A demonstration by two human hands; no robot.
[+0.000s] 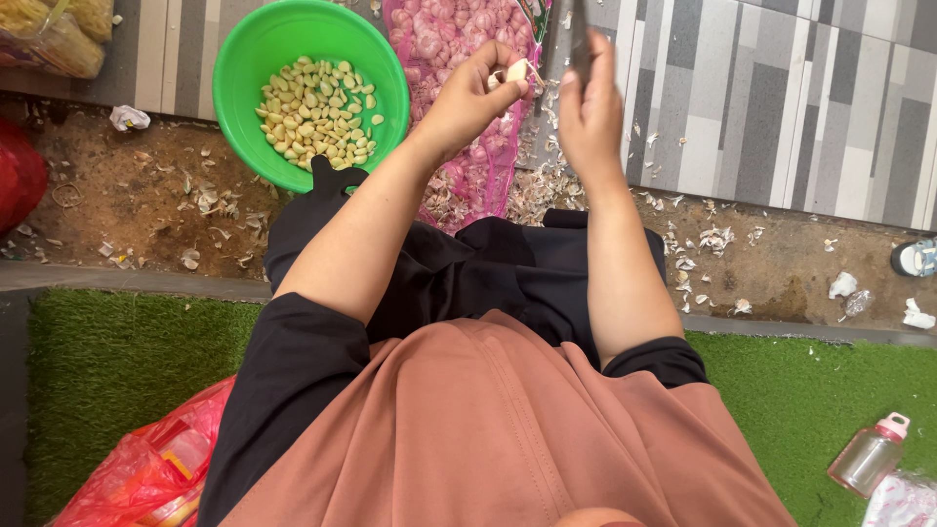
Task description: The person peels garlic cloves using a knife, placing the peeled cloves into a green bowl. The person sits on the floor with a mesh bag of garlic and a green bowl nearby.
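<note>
My left hand [473, 93] pinches a pale garlic clove [516, 70] between thumb and fingertips, over a pink mesh sack of garlic [441, 39]. My right hand [590, 112] is closed around a dark knife [580, 39] whose blade points up and away, close beside the clove. A green bowl [244, 59] holding several peeled cloves [317, 112] sits on the floor to the left of my left hand.
Garlic skins [547, 190] litter the brown strip and tiled floor. A red plastic bag [146, 468] lies at lower left on green artificial turf [107, 361]. A small clear bottle with a pink cap [869, 454] lies at lower right. A clear bag [59, 34] is at top left.
</note>
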